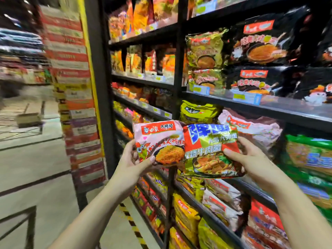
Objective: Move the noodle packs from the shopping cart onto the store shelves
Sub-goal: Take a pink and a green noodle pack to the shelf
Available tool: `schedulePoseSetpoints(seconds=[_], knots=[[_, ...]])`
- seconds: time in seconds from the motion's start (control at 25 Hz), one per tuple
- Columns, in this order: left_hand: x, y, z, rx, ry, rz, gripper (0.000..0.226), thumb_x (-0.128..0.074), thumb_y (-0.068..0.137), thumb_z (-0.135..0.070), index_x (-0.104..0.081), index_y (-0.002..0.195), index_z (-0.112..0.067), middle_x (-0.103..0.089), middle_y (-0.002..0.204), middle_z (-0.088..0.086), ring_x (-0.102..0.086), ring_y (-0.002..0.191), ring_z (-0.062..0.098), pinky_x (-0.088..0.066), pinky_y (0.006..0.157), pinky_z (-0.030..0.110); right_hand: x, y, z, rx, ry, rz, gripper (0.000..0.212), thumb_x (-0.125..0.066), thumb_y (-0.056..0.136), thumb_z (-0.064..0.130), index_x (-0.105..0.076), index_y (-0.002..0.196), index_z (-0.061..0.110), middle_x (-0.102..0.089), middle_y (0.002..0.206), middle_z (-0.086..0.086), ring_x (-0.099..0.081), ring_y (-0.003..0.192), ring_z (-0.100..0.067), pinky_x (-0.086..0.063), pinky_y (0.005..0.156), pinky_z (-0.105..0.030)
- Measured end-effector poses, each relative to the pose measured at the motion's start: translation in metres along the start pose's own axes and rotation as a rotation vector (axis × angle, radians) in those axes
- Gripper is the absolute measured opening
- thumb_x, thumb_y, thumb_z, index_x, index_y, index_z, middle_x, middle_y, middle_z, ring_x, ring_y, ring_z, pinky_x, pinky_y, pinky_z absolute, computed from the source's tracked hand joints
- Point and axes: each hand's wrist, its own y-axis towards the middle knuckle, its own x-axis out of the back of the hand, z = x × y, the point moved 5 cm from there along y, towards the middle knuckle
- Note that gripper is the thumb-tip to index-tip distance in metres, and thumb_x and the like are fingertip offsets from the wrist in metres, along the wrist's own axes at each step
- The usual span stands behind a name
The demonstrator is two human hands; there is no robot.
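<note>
My left hand (133, 158) grips a pink noodle pack (159, 139) by its lower left corner. In my right hand (249, 159) is a red and gold noodle pack (209, 150), held by its right edge. Both packs are raised side by side in front of the black store shelves (269, 106), the red pack slightly overlapping the pink one. Just behind the red pack, on the shelf level, lie a similar pink pack (258, 128) and a yellow-green pack (197, 112). The shopping cart is mostly out of view.
The shelves run from centre to right, stacked with noodle packs on every level. A tall stack of red and white cartons (75, 97) stands at the shelf end on the left. A dark metal frame (28, 223) shows at bottom left. The tiled aisle floor (32, 159) lies to the left.
</note>
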Motion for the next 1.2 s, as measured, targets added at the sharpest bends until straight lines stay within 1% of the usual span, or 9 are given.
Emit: schedulePoseSetpoints(seconds=[0.16, 0.28, 0.32, 0.4, 0.56, 0.64, 0.76, 0.92, 1.2], knots=[[0.069, 0.03, -0.013, -0.025, 0.035, -0.018, 0.056, -0.069, 0.091, -0.002, -0.046, 0.133, -0.03, -0.068, 0.125, 0.005, -0.069, 0.114, 0.022, -0.061, 0.089, 0.041, -0.074, 0.038, -0.002, 0.008, -0.02, 0.052, 0.04, -0.069, 0.092, 0.006, -0.061, 0.127, 0.024, -0.078, 0.112, 0.002, -0.076, 0.097, -0.014, -0.06, 0.071, -0.023], [0.112, 0.056, -0.024, -0.033, 0.042, -0.026, 0.052, -0.07, 0.091, -0.005, -0.048, 0.122, -0.039, -0.067, 0.124, 0.001, -0.07, 0.112, 0.016, -0.061, 0.085, 0.033, -0.122, 0.064, 0.007, 0.024, 0.012, 0.048, 0.031, -0.069, 0.093, 0.007, -0.062, 0.113, 0.029, -0.079, 0.103, 0.007, -0.077, 0.091, -0.012, -0.059, 0.067, -0.022], [0.13, 0.066, -0.028, -0.04, 0.051, -0.023, 0.05, -0.069, 0.091, -0.005, -0.049, 0.122, -0.039, -0.068, 0.124, 0.001, -0.07, 0.112, 0.017, -0.061, 0.084, 0.033, -0.141, 0.074, 0.009, 0.032, 0.003, 0.054, 0.031, -0.068, 0.094, 0.007, -0.062, 0.113, 0.03, -0.079, 0.105, 0.006, -0.077, 0.093, -0.013, -0.06, 0.071, -0.025], [0.163, 0.089, -0.034, -0.059, 0.067, -0.015, 0.05, -0.069, 0.091, -0.005, -0.048, 0.127, -0.034, -0.068, 0.125, 0.002, -0.069, 0.114, 0.021, -0.061, 0.086, 0.036, -0.176, 0.095, 0.01, 0.063, -0.024, 0.068, 0.031, -0.066, 0.095, 0.007, -0.063, 0.119, 0.027, -0.078, 0.113, 0.001, -0.075, 0.102, -0.017, -0.059, 0.082, -0.034], [0.221, 0.128, -0.036, -0.055, 0.076, -0.028, 0.053, -0.071, 0.089, -0.008, -0.048, 0.131, -0.031, -0.07, 0.123, 0.001, -0.069, 0.115, 0.024, -0.059, 0.092, 0.045, -0.234, 0.132, 0.004, 0.066, -0.008, 0.088, 0.032, -0.066, 0.097, 0.009, -0.06, 0.124, 0.024, -0.078, 0.112, 0.0, -0.076, 0.101, -0.02, -0.061, 0.078, -0.032], [0.244, 0.146, -0.033, -0.054, 0.085, -0.036, 0.054, -0.072, 0.089, -0.01, -0.047, 0.133, -0.029, -0.071, 0.122, 0.0, -0.069, 0.115, 0.024, -0.059, 0.093, 0.045, -0.256, 0.152, 0.0, 0.061, -0.002, 0.107, 0.035, -0.066, 0.097, 0.009, -0.059, 0.128, 0.025, -0.077, 0.114, -0.002, -0.075, 0.103, -0.021, -0.06, 0.084, -0.038], [0.27, 0.184, -0.023, -0.058, 0.093, -0.049, 0.058, -0.073, 0.088, -0.013, -0.046, 0.137, -0.028, -0.07, 0.124, 0.001, -0.069, 0.115, 0.024, -0.061, 0.089, 0.041, -0.282, 0.194, -0.009, 0.07, -0.007, 0.117, 0.036, -0.066, 0.097, 0.009, -0.06, 0.128, 0.025, -0.077, 0.116, -0.002, -0.075, 0.105, -0.022, -0.059, 0.09, -0.041], [0.292, 0.242, -0.002, -0.051, 0.081, -0.062, 0.057, -0.071, 0.089, -0.009, -0.046, 0.136, -0.028, -0.071, 0.123, 0.001, -0.07, 0.114, 0.022, -0.061, 0.088, 0.039, -0.302, 0.256, -0.022, 0.077, 0.014, 0.126, 0.034, -0.066, 0.096, 0.008, -0.06, 0.126, 0.024, -0.077, 0.115, -0.002, -0.075, 0.104, -0.02, -0.063, 0.083, -0.033], [0.322, 0.388, 0.035, -0.07, 0.067, -0.082, 0.054, -0.068, 0.091, -0.004, -0.047, 0.134, -0.029, -0.071, 0.124, 0.003, -0.069, 0.115, 0.026, -0.061, 0.088, 0.042, -0.324, 0.414, -0.05, 0.077, 0.031, 0.111, 0.038, -0.066, 0.095, 0.006, -0.059, 0.131, 0.018, -0.075, 0.119, -0.008, -0.072, 0.11, -0.028, -0.055, 0.099, -0.05]])
